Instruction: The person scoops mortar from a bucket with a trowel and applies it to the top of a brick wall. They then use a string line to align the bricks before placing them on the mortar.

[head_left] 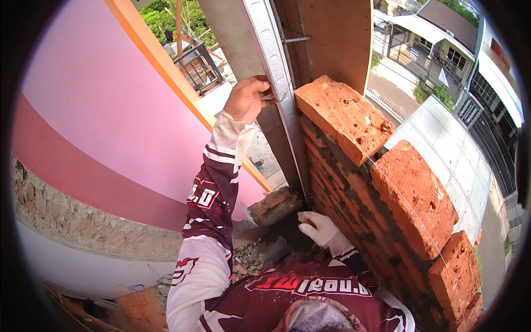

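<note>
A long silver metal straightedge (275, 61) stands tall against the end of the brick wall (354, 205). My left hand (249, 99) is raised to it, thumb and fingers closed at its left edge. Lower down, my right hand (322, 229), in a pale glove, is beside the wall face near the straightedge's lower end. Its fingers are loosely bent and a little apart, with nothing seen in them. On top of the wall sit orange bricks: one by the straightedge (345, 116), another behind it (415, 193) and a nearer one (456, 271). A thin string (409, 207) runs along them.
A brown board (340, 39) rises beyond the straightedge. On the left is a pink curved wall (110, 110) with an orange edge. Rubble (249, 257) and a broken masonry lump (275, 205) lie below. A pale roof (448, 149) and a street lie beyond the bricks.
</note>
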{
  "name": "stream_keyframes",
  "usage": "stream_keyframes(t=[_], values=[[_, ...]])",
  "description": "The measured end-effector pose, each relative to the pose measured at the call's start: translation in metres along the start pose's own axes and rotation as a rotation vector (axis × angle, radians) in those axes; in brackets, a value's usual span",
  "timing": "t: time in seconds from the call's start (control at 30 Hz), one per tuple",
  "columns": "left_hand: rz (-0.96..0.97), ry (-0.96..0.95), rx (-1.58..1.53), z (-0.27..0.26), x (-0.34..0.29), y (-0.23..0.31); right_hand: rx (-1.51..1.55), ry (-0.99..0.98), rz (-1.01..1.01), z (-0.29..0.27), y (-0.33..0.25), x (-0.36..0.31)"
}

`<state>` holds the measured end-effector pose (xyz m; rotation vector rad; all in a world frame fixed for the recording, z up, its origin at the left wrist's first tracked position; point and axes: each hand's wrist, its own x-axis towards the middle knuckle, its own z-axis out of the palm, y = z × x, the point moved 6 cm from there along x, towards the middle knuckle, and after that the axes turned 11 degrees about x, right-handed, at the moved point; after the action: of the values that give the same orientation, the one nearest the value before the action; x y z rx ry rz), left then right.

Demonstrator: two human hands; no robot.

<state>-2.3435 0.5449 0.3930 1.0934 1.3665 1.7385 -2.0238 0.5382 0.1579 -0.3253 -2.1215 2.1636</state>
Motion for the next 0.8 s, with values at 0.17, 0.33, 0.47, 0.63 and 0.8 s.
stream_keyframes(t=[0.17, 0.33, 0.47, 0.63, 0.8], values=[[0.032, -0.009, 0.168, -0.01, 0.03, -0.001, -0.223, 0.073, -0.449, 0.004, -0.125, 0.023], [0.227, 0.026, 0.401, -0.003, 0.052, 0.008, -0.475, 0.388, -0.852, -0.001, -0.262, 0.017], [0.311, 0.018, 0.285, 0.003, 0.07, 0.009, -0.724, 0.705, -0.887, -0.026, -0.326, 0.058], [0.127, -0.112, -0.205, 0.004, 0.09, -0.005, -0.84, 0.778, -0.596, -0.05, -0.34, 0.118], [0.146, -0.18, -0.296, 0.005, 0.087, -0.002, -0.806, 0.752, -0.513, -0.067, -0.339, 0.149]])
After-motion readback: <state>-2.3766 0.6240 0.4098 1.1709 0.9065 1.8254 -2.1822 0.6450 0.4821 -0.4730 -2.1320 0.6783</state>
